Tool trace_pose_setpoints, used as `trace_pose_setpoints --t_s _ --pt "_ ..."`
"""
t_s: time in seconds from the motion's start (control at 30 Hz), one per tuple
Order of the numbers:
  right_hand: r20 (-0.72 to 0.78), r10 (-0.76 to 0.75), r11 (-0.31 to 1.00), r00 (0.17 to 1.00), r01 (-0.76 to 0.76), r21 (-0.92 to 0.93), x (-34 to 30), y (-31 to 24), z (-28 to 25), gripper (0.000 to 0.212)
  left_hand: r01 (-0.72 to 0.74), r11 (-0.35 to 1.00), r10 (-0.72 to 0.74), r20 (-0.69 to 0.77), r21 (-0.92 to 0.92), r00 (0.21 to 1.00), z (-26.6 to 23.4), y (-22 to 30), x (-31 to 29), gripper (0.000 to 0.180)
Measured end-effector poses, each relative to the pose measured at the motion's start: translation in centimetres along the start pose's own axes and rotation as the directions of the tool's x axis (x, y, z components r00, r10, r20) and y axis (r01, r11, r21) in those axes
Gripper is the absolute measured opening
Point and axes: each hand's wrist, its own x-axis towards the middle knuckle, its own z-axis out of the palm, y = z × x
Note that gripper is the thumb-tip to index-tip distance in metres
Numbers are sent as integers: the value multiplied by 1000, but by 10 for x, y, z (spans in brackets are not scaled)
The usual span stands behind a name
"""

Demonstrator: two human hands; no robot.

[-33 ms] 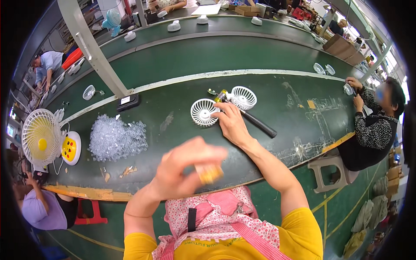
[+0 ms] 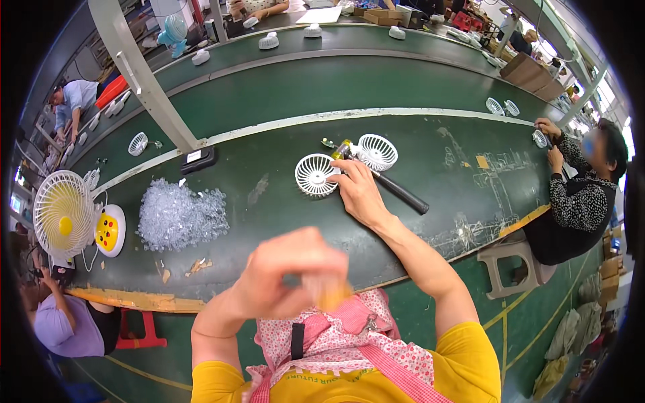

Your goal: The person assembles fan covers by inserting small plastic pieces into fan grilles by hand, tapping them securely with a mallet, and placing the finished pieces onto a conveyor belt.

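Note:
Over the table's near edge, my left hand (image 2: pixel 289 269) is curled round a small yellow object (image 2: pixel 332 293), too blurred to name. My right hand (image 2: pixel 361 195) rests on the table, its thumb and forefinger at the rim of a round white slatted fan cage (image 2: pixel 316 176). A second white fan cage (image 2: pixel 377 152) lies just beyond that hand. Beside it is a tool with a long black handle (image 2: pixel 401 192), its far end partly hidden by my fingers. A yellow-green part (image 2: pixel 343 149) shows between the two cages.
A heap of clear small plastic pieces (image 2: pixel 183 213) lies to the left, near a white fan (image 2: pixel 64 213) with a yellow-faced base (image 2: pixel 107 230). A black box (image 2: pixel 199 159) stands by the metal post (image 2: pixel 144 80). On the right, a co-worker (image 2: pixel 578 168) handles another fan part.
My left hand has shifted slightly, and the yellow object in it has moved a little lower. My right hand stays at the fan cage.

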Motion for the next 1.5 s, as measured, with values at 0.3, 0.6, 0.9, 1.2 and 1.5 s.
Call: trace_pose_setpoints --t_s 0.3,0.6,0.9,1.2,1.5 --pt "-22 -3 999 1000 3 33 -1 0 -1 33 -232 951 188 216 203 958 0 42 1 20" --pt "-40 -11 999 999 13 46 1 3 3 31 -407 889 339 295 210 893 3 69 -15 33" --pt "-61 -3 997 998 7 71 0 2 9 29 -269 854 243 115 445 963 36 114 -23 23" --pt "-146 -42 998 988 50 48 -9 12 15 24 -338 940 340 -57 49 939 86 82 -2 29" --pt "-131 -38 997 991 47 63 -5 6 14 24 -692 713 533 -552 -114 641 140 27 4 29"
